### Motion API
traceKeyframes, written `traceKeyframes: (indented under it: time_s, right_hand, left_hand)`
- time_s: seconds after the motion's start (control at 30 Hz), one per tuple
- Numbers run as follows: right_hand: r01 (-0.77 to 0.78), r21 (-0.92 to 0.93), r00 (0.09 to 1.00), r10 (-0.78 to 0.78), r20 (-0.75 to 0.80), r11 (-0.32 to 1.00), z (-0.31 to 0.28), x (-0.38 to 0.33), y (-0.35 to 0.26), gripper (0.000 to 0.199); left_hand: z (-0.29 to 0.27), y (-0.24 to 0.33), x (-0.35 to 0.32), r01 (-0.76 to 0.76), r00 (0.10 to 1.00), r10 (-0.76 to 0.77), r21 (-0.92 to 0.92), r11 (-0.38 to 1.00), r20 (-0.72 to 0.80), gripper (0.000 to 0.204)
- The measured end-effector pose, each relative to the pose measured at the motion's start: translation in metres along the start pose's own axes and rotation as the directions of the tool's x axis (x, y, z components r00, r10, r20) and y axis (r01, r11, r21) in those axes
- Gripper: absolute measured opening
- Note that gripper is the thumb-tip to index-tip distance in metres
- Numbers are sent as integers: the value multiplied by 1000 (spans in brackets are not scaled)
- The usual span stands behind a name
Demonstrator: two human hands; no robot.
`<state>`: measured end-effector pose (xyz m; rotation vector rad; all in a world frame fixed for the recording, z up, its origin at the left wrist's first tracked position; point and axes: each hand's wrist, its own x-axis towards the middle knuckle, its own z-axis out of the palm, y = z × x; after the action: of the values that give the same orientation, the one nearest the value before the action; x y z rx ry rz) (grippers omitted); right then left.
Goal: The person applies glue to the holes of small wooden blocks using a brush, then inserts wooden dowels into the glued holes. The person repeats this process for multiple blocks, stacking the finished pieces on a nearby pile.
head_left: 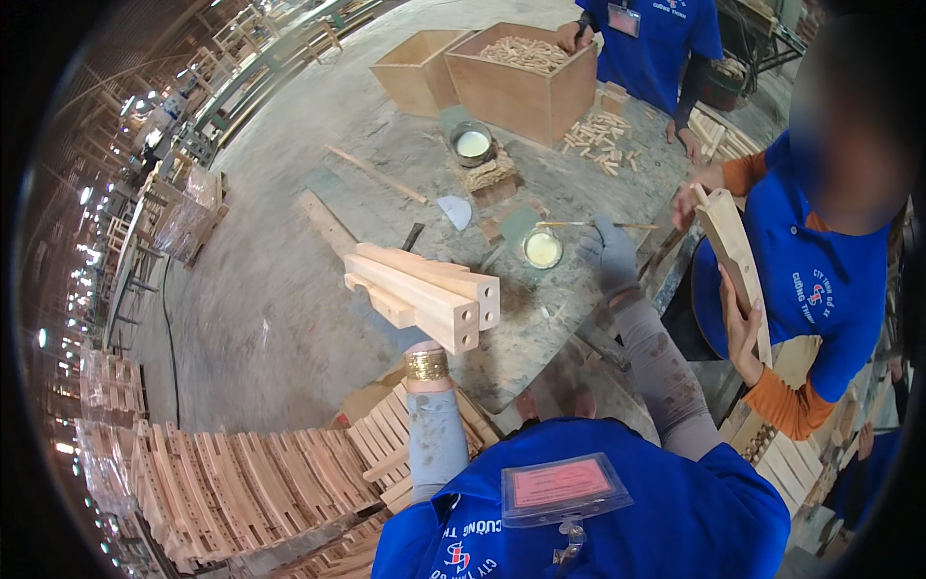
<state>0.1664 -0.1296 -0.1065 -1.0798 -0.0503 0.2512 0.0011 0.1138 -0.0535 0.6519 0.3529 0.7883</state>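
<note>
The person's left hand (409, 337) is holding up two pale wooden bars (415, 291), which are lying side by side just toward nine o'clock from the middle of the view. Their ends, each showing two round holes, are pointing toward four o'clock. The left fingers are clamping on the bars from below, though the wood is hiding most of them. Gold bangles (426, 365) are circling the left wrist.

At nearly three o'clock from the bars, the gloved right hand (615, 256) is hovering over the tabletop (516, 359); its fingers are pinching together on a thin stick (571, 224). The stick's far end is pointing toward nine o'clock, near a glass jar (542, 249) that is holding a pale yellow liquid.

At one o'clock from the bars, a white half-disc (454, 212) is lying, and farther out a dark bowl (472, 143) is holding more pale liquid. Beyond it, a wooden box (521, 95) is holding many short dowels, while loose dowels (600, 140) are lying scattered toward two o'clock.

At three o'clock from the right hand, a co-worker (820, 289) is gripping another wooden bar (735, 265). Between seven and eight o'clock from the held bars, stacked wooden pieces (253, 482) are lying in rows.
</note>
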Motion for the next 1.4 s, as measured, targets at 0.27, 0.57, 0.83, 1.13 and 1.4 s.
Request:
traceKeyframes:
  time_s: [0.27, 0.57, 0.83, 1.13, 1.4]
  right_hand:
    - [53, -299, 992, -84, -91, 953, 3, -15, 24, 24]
    - [-309, -11, 879, 281, -385, 951, -15, -24, 75, 22]
    - [-341, 273, 902, 395, -176, 899, -26, -13, 59, 18]
    - [243, -213, 961, -205, 186, 946, 76, -78, -113, 15]
    - [512, -192, 788, -369, 492, 837, 87, -124, -157, 5]
  left_hand:
    - [16, 10, -15, -3, 1000, 4, 26, 1000, -28, 61]
    - [-26, 10, -7, -13, 1000, 11, -77, 997, -20, 55]
    - [-27, -3, -3, -214, 964, 252, 307, 927, -89, 53]
    - [16, 13, -12, -85, 991, 79, -48, 995, -107, 57]
    - [17, 13, -8, -42, 998, 36, -94, 995, -60, 68]
